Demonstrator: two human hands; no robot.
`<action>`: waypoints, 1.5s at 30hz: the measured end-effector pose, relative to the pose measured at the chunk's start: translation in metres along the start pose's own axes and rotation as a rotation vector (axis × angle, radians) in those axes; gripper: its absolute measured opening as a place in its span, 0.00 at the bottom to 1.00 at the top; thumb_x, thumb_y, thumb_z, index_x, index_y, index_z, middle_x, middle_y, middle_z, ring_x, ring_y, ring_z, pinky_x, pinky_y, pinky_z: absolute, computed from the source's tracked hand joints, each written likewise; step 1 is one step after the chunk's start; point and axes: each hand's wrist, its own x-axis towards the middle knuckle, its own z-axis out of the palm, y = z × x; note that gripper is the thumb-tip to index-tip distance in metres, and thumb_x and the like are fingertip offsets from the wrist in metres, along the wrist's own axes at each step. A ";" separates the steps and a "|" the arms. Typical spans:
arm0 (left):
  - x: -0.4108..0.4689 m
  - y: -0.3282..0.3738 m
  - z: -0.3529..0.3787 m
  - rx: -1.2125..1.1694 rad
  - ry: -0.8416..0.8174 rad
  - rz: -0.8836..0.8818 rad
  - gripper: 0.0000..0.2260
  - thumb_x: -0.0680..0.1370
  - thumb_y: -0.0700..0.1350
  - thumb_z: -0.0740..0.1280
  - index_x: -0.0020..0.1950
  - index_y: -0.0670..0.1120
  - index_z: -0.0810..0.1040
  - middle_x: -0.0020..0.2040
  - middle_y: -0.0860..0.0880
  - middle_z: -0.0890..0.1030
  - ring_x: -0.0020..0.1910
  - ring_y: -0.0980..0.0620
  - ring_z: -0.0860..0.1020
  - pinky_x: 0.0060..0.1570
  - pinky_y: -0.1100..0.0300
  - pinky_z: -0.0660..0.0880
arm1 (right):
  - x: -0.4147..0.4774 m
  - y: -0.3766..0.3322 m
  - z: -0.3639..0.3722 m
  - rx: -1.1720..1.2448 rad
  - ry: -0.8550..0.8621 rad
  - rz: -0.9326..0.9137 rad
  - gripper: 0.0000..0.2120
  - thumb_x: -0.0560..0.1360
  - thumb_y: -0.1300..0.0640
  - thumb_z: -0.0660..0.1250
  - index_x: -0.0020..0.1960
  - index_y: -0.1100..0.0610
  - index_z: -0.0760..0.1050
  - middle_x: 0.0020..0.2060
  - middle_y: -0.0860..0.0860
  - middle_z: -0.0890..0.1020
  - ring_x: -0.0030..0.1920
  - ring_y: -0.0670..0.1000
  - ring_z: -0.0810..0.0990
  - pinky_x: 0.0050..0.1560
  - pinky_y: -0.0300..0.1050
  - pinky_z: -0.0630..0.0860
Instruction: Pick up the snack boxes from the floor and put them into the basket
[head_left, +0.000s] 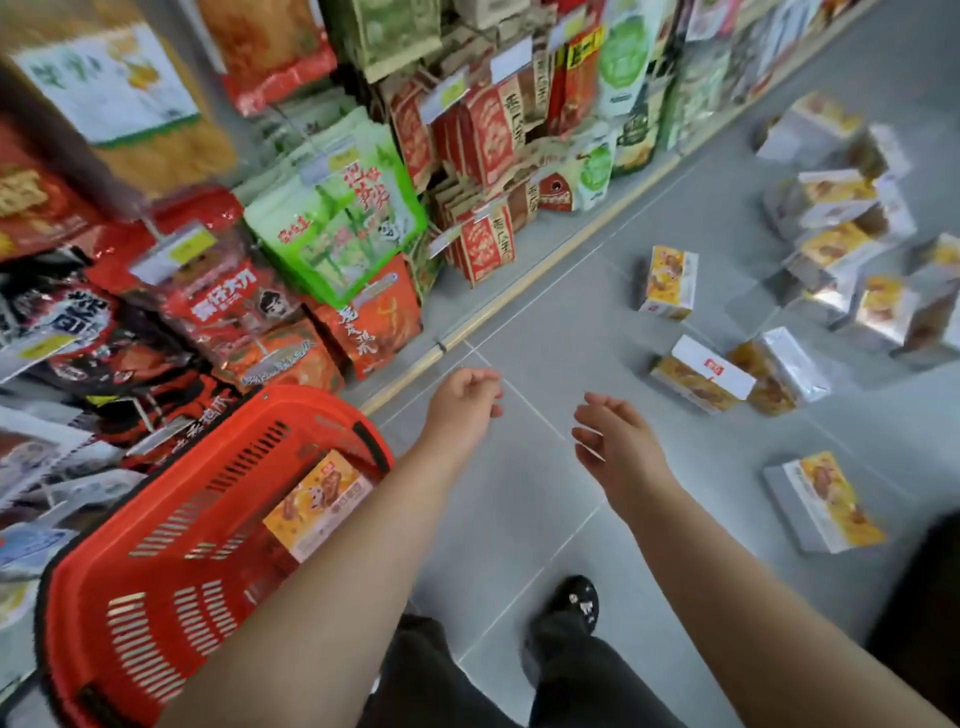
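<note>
One snack box (318, 503) lies inside the red basket (171, 618) at my lower left, close against the shelf (545, 244) of bags (337, 213). My left hand (465, 400) hangs over the floor (519, 519) just past the basket, fingers loosely curled around nothing. My right hand (615, 441) is near it, fingers relaxed and apart, holding nothing. Further right, more snack boxes (701, 375) lie scattered on the floor: one upright box (669, 283), one flat box (831, 501) beside my right arm, and a blurred heap (841, 218) beyond.

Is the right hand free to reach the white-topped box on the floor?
Probably yes: the right hand is open and empty, with only bare floor between it and the white-topped box.
</note>
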 end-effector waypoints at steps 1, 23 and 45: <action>-0.002 0.005 0.023 -0.021 -0.013 -0.009 0.06 0.79 0.40 0.60 0.46 0.49 0.74 0.41 0.52 0.78 0.34 0.57 0.76 0.34 0.63 0.69 | 0.002 -0.012 -0.023 0.014 0.009 -0.006 0.06 0.76 0.63 0.64 0.47 0.52 0.74 0.41 0.50 0.77 0.38 0.48 0.75 0.43 0.39 0.72; 0.134 0.106 0.358 0.276 -0.376 -0.063 0.11 0.80 0.38 0.56 0.43 0.50 0.72 0.40 0.50 0.76 0.34 0.56 0.74 0.32 0.64 0.66 | 0.168 -0.135 -0.296 0.511 0.440 0.192 0.02 0.77 0.58 0.64 0.47 0.57 0.73 0.43 0.53 0.79 0.41 0.49 0.78 0.39 0.39 0.73; 0.387 -0.024 0.607 0.549 -0.291 -0.278 0.13 0.81 0.42 0.58 0.63 0.42 0.74 0.50 0.46 0.78 0.38 0.56 0.76 0.34 0.63 0.69 | 0.493 -0.116 -0.458 0.338 0.467 0.343 0.11 0.79 0.54 0.63 0.60 0.57 0.72 0.55 0.55 0.78 0.50 0.52 0.78 0.47 0.45 0.74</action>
